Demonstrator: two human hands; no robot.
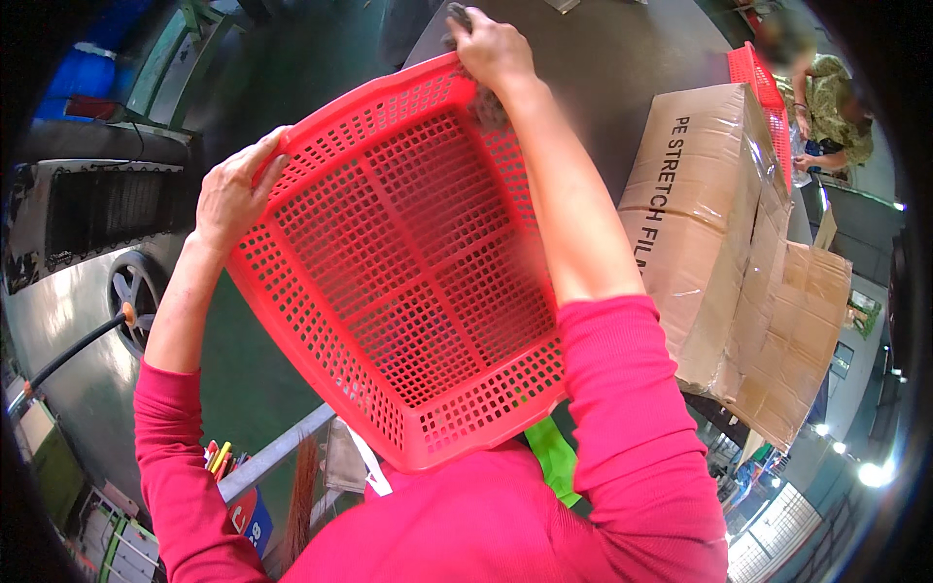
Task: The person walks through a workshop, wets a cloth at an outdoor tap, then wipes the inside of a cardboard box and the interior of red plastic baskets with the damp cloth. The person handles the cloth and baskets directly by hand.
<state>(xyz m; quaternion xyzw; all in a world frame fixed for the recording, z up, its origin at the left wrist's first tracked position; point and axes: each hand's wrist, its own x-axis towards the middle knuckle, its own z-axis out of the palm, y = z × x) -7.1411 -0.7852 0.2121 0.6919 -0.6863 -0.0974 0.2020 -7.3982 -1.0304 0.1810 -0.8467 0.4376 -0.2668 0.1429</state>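
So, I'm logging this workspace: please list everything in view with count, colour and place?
Basket: 1, red, centre
Soft item: 1, grey, basket's far corner
Table: 1, grey, upper centre
Cardboard box: 1, brown, right
Other basket: 1+, red, beyond box
Person: 1, greenish top, upper right
Wheel: 1, black, left
Sticks: several, multicoloured, lower left
Bristles: 1 bundle, brown, lower left
Green item: 1, green, below basket
Lights: several, white, lower right
Elsewhere: too blurred to count
Sleeves: 2, pink, lower half
Left fingers: 1 set, bare, left rim
Right fingers: 1 set, bare, far corner
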